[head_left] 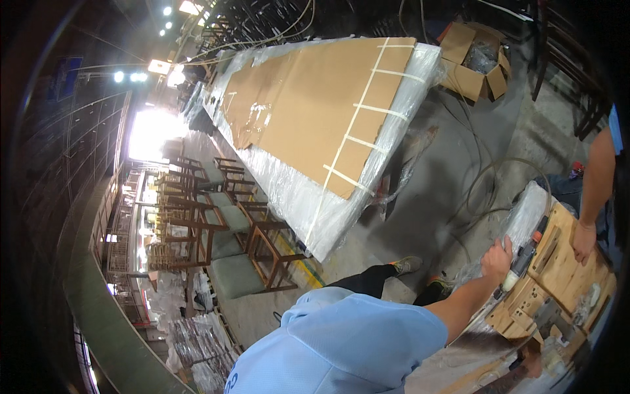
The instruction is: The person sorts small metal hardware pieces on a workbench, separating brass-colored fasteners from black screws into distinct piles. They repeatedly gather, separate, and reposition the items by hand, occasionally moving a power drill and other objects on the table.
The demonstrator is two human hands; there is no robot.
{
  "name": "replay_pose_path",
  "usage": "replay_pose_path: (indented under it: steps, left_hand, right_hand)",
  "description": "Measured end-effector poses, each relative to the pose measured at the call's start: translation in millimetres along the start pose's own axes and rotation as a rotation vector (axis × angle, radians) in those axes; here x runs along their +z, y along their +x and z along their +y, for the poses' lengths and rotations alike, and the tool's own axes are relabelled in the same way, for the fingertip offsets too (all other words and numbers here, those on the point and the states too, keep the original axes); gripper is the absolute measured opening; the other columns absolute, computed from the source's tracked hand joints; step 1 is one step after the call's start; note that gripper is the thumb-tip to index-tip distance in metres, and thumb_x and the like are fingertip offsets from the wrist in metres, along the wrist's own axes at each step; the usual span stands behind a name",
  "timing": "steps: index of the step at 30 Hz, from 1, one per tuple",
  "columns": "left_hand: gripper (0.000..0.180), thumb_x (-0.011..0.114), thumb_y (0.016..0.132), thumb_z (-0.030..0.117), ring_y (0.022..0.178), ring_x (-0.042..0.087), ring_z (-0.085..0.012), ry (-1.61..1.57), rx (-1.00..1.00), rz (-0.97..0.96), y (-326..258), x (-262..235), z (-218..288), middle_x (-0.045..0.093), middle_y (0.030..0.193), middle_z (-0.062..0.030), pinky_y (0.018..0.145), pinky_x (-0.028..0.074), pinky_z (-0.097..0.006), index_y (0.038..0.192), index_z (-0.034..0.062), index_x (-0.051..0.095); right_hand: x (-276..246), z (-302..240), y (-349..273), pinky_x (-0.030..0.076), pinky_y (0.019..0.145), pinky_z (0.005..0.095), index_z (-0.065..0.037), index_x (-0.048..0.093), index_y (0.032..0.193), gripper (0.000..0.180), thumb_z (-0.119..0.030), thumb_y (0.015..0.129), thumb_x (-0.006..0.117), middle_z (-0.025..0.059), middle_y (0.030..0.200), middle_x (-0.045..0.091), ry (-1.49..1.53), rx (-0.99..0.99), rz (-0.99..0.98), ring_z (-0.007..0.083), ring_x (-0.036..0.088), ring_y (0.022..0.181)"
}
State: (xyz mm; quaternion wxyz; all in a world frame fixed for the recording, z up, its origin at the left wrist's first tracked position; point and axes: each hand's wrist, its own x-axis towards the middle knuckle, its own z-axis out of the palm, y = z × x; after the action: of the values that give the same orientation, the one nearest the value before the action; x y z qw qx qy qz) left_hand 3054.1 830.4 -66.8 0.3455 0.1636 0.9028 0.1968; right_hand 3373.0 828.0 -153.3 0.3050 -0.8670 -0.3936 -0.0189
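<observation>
My left hand (497, 259), its fingers curled, rests at the near edge of a wooden work surface (567, 262). Right beside it lies a grey hand tool (523, 259) with an orange end and a whitish end. What the fingers close on is hidden. Low in the picture, my right hand (533, 362) is in shadow by the wooden blocks (518, 308) and a pale, cream-coloured part (554, 354); its fingers cannot be made out. A clear-wrapped padded piece (527, 210) lies past my left hand.
A co-worker's hand (583, 244) rests on the far side of the wood. A large wrapped panel with taped cardboard (315, 98) stands to the left, with stacked chairs (246, 276) nearby. A hose (469, 190) trails over the floor near an open carton (459, 72).
</observation>
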Motion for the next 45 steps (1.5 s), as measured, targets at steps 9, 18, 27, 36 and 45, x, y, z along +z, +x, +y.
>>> replay_pose_path:
  steps: [9,18,27,36,45]
  left_hand:
    - [0.059,0.032,0.105,0.05,0.093,0.069,-0.0472,0.034,-0.014,-0.027,-1.9,4.6,-2.7,0.071,0.097,-0.0288,0.087,0.053,-0.055,0.112,0.0012,0.065]
    - [0.061,0.032,0.104,0.051,0.095,0.068,-0.047,0.015,-0.003,0.029,1.5,-4.6,2.8,0.071,0.098,-0.0276,0.087,0.053,-0.054,0.11,0.0011,0.067]
    - [0.06,0.033,0.106,0.047,0.095,0.069,-0.0425,0.126,-0.03,0.004,-1.9,-0.7,5.9,0.072,0.1,-0.0254,0.083,0.057,-0.048,0.11,-0.0023,0.067]
    - [0.068,0.034,0.104,0.054,0.102,0.066,-0.0462,-0.063,0.262,-0.074,11.7,2.9,-46.0,0.068,0.107,-0.0321,0.091,0.051,-0.054,0.115,-0.0068,0.064]
    - [0.025,0.055,0.1,0.024,0.066,0.064,-0.0258,-0.328,0.28,-0.472,137.3,-210.1,-398.6,0.067,0.087,-0.0159,0.055,0.052,-0.039,0.102,-0.0007,0.058]
  right_hand:
    - [-10.5,11.3,-9.2,0.043,0.09,0.0429,-0.002,0.053,0.125,0.05,-0.041,0.094,0.059,0.0226,0.114,0.061,0.002,0.014,0.002,0.037,0.057,0.108]
    - [-28.2,40.6,-16.4,0.041,0.096,0.0444,0.0,0.051,0.129,0.054,-0.041,0.094,0.059,0.025,0.119,0.059,0.008,0.006,-0.019,0.0395,0.055,0.113]
    - [-73.5,30.0,-25.7,0.038,0.101,0.046,0.003,0.05,0.133,0.058,-0.04,0.094,0.059,0.0273,0.124,0.057,-0.02,0.14,0.131,0.042,0.052,0.118]
    - [-92.1,24.0,-8.6,0.036,0.107,0.0476,0.005,0.048,0.137,0.062,-0.039,0.094,0.058,0.0296,0.128,0.056,0.117,0.252,0.208,0.0445,0.05,0.123]
    - [-236.4,-20.3,-310.1,0.032,0.113,0.0504,0.013,0.044,0.138,0.062,-0.029,0.095,0.06,0.0345,0.139,0.047,0.411,0.13,0.196,0.0479,0.044,0.131]
